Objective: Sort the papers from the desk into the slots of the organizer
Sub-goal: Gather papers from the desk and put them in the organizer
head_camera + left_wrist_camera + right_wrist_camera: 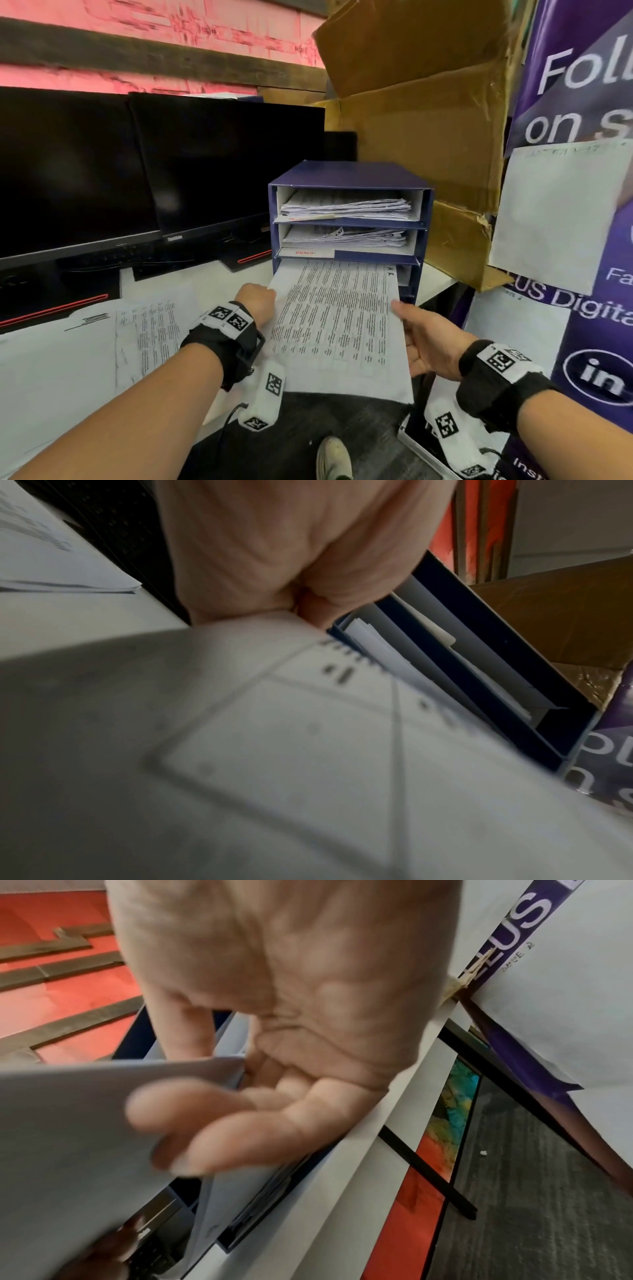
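We had both hands on the sheet [337, 325]: left hand [257, 301] and right hand [423, 344] pinching its side edges, feeding the organizer [349, 219] (floppy, light stuff, so edge grips made sense).

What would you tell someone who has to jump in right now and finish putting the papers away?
Left hand: grips the left edge of the printed sheet.
Right hand: holds the sheet's right edge, thumb on top and fingers underneath.
The sheet: its far end is in the bottom slot of the blue organizer; most of it sticks out toward the person.
Done: the top slot stack and the middle slot stack already hold papers.
Left: push this sheet all the way in, then sort the loose papers lying on the desk to the left.
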A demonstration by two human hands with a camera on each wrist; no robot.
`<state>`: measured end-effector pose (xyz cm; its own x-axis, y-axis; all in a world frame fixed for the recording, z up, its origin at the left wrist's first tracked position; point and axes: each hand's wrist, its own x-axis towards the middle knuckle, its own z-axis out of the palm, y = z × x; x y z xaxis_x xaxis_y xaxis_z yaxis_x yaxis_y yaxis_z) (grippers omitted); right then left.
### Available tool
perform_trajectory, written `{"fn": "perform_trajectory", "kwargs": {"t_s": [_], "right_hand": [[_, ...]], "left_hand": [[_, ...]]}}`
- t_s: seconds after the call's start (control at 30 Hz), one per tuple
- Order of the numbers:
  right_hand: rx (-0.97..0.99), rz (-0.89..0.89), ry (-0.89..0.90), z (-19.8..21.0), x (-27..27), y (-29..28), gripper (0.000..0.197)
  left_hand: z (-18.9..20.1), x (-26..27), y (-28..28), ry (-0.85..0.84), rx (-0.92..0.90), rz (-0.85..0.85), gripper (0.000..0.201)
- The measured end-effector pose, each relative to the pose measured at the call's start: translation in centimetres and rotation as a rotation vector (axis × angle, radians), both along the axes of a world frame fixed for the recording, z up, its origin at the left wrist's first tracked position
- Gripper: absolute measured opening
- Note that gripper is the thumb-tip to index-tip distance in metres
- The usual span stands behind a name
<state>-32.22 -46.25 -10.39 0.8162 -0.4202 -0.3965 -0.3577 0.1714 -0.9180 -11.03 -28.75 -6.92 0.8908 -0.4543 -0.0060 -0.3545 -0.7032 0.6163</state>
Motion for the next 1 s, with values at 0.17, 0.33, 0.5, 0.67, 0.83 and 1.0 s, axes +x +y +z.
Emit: {"fn": "perform_trajectory", "kwargs": {"t_s": [0.17,0.33,0.5,0.67,0.83,1.0], "right_hand": [[-0.253,-0.095,-0.027,0.7,1.5,-0.4,0.030],[-0.101,-0.498,-0.139,1.8,3.2,-1.4,0.033],[-0.094,-0.367,-0.011,2.3,2.5,-0.8,0.043],[-0.030,-0.209,-0.059,1.9,1.3,-0.2,0.027],[-0.001,-0.282,-0.213,1.6,2.0,-0.5,0.020],[-0.446,-0.016,-0.070,0.5,3.8,0.3,0.025]], "left_hand": [[0.7,0.2,-1.0,0.315,-0.366,0.052,0.027],[-0.3,0.1,-0.6,0.510,-0.322,-0.062,0.012],[-0.4,0.2,-1.4,0.595,-0.533,0.024,0.017],[0.2,-0.4,-3.4,0.789,-0.891,0.066,0.017],[0.5,-0.8,-3.6,0.819,-0.943,-0.018,0.056],[0.1,-0.3,-1.9,0.549,-0.594,0.003,0.031]]}}
